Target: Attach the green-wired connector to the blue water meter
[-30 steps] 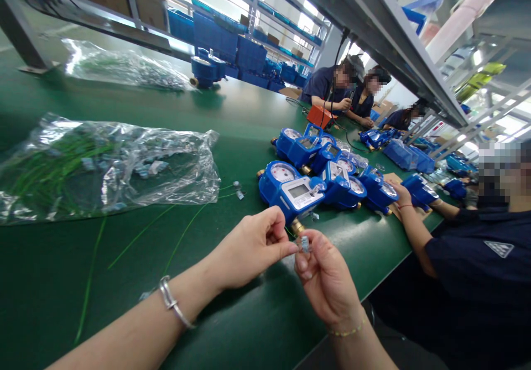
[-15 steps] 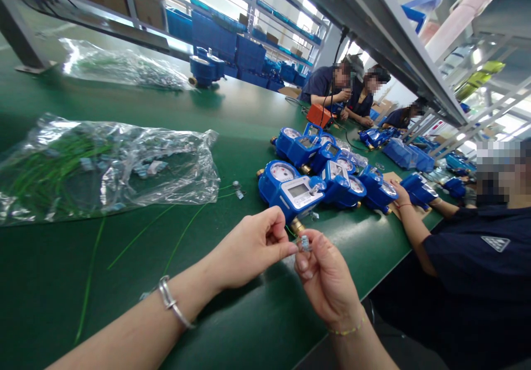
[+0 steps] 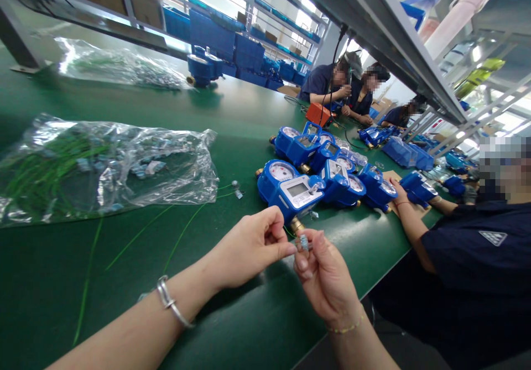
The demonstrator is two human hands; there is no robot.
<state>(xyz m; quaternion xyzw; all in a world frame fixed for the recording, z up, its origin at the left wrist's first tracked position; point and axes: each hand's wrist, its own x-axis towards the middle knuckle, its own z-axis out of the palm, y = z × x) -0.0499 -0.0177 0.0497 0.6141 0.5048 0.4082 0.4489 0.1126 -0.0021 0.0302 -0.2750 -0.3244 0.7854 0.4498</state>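
Observation:
My right hand is closed in a pinch around a small clear and light-blue wire seal. The fingers of my left hand are pressed together, thumb tip right against the seal; whatever lies between them is too small to make out. Just beyond both hands sits a blue water meter with a round dial and a grey display. Its brass threaded end points toward my fingers. A bit of green wire shows between my left hand and that brass end.
A clear bag of green-wired seals lies at the left, loose green wires in front. Several more blue meters crowd behind the nearest one. At the right a co-worker in a dark shirt reaches over the green table.
The seal has tilted slightly in my right fingertips. Both hands stay almost in place, and the whole view has shifted very little.

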